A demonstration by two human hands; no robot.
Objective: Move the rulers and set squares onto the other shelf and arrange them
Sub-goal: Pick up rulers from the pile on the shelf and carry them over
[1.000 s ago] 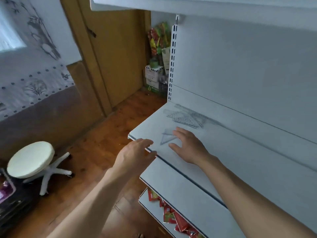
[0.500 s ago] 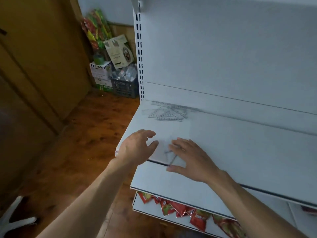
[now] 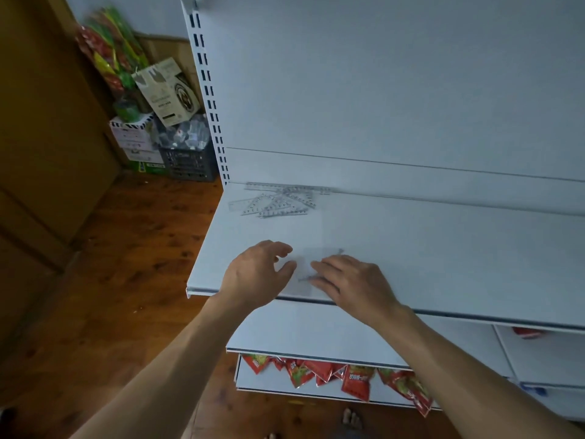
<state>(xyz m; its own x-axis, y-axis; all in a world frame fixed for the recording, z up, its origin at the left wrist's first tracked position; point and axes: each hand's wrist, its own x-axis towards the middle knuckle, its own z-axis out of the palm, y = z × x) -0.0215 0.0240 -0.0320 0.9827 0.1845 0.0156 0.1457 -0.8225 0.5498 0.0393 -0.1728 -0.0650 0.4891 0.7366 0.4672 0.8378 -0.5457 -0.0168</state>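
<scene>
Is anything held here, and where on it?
No firm grip shows: left hand and right hand touch opposite edges of the clear set square lying on the shelf.

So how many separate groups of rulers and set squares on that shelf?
2. A pile back left on the shelf, and one clear set square near the front edge by the right hand. Overlapping pieces may hide others.

Printed scale numerals on rulers and set squares [image 3: 278,201], just off centre toward 11 o'clock: digits roughly 2 3 4 5 faint at heap's 8 o'clock edge, rest blurred. Red snack packets [image 3: 354,380], 6 o'clock: white characters, unreadable. Cardboard box [image 3: 167,90], 10 o'clock: round emblem, print lines, unreadable. White carton [image 3: 133,137] at box's 7 o'clock: label print too small.
</scene>
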